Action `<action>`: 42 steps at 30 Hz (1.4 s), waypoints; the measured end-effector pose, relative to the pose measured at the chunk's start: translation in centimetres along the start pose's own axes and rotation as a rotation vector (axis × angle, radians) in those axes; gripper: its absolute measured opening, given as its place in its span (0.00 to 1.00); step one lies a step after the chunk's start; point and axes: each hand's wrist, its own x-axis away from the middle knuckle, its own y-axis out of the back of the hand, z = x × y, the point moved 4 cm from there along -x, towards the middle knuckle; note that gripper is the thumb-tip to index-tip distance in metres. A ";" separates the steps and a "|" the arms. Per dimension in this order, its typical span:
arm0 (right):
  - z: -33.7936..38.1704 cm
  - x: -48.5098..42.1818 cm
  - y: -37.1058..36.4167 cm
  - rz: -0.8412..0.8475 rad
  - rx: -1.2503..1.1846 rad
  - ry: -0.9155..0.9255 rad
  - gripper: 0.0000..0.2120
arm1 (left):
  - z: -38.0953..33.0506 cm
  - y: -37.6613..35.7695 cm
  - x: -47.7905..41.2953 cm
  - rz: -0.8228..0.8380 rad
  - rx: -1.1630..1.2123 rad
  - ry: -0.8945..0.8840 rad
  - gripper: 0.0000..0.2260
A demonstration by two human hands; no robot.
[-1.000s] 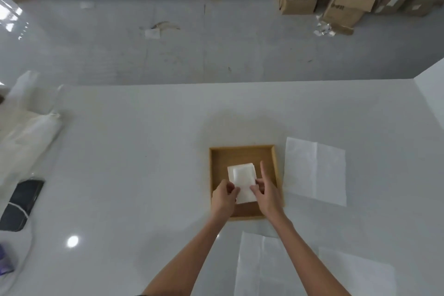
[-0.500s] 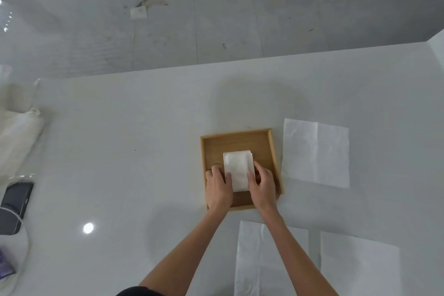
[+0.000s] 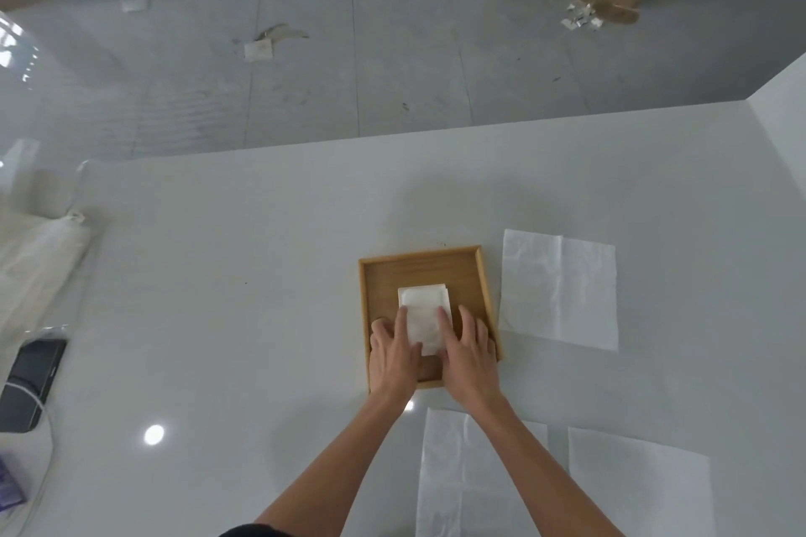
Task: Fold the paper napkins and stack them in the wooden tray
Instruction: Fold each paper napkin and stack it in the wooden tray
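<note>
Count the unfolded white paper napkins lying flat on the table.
3. One white paper napkin lies right of the square wooden tray; a second nearer, partly under the right forearm; a third right of that. More may lie off-frame.

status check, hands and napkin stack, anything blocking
Left hand and right hand flat, pressing the folded napkin stack. It sits inside the wooden tray. Three unfolded napkins lie around the tray; nothing in the way.
</note>
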 end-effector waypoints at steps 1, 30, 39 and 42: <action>-0.1 -0.1 0.3 0.002 -0.016 0.004 0.34 | 0.0 -0.1 0.1 -0.019 -0.019 0.010 0.29; -23.5 -1.1 9.6 -0.550 -0.759 -0.640 0.04 | -26.3 -8.9 -13.9 0.370 -0.317 -0.419 0.15; -19.9 1.9 18.7 -0.582 -1.224 -0.386 0.15 | -28.5 6.3 -5.4 0.579 0.038 -0.574 0.10; -16.1 3.8 21.6 -0.470 -1.559 -0.324 0.19 | -29.7 12.7 -0.9 0.534 0.049 -0.666 0.12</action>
